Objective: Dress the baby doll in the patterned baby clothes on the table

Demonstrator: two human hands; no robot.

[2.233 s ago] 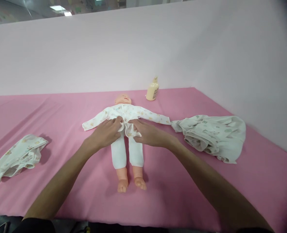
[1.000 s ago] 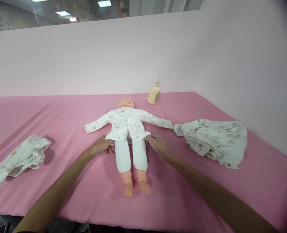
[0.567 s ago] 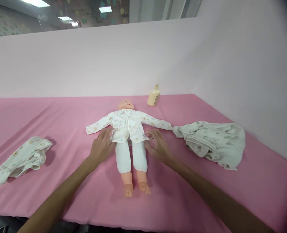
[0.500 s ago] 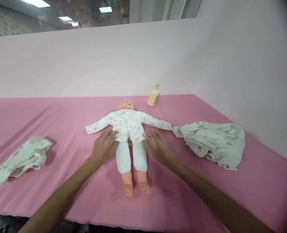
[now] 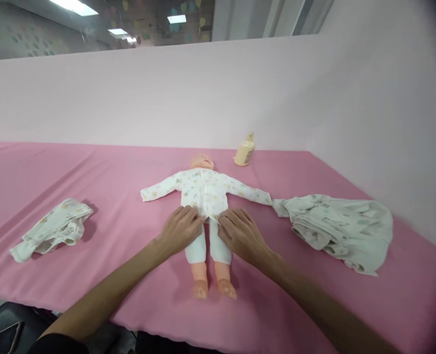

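A baby doll (image 5: 202, 162) lies on its back, feet toward me, in a white patterned baby jacket (image 5: 204, 189) with both sleeves spread wide. White trousers (image 5: 220, 246) cover its legs down to the shins, leaving the feet bare. At the jacket's lower hem, my left hand (image 5: 183, 228) has its fingers closed on the left side of the cloth. My right hand (image 5: 243, 233) pinches the hem on the right side, close to the front opening. The fingertips of both hands are partly hidden by the knuckles.
A pink cloth (image 5: 129, 167) covers the table. A cream pump bottle (image 5: 244, 150) stands behind the doll. On the right, a bunched white printed cloth (image 5: 345, 228) touches the sleeve end. A crumpled patterned garment (image 5: 57, 227) lies left. A phone (image 5: 2, 339) rests below the table edge.
Both hands have moved inward and closed on the jacket's hem, drawing the front edges nearer each other. The view has shifted slightly, so the scene sits further right.
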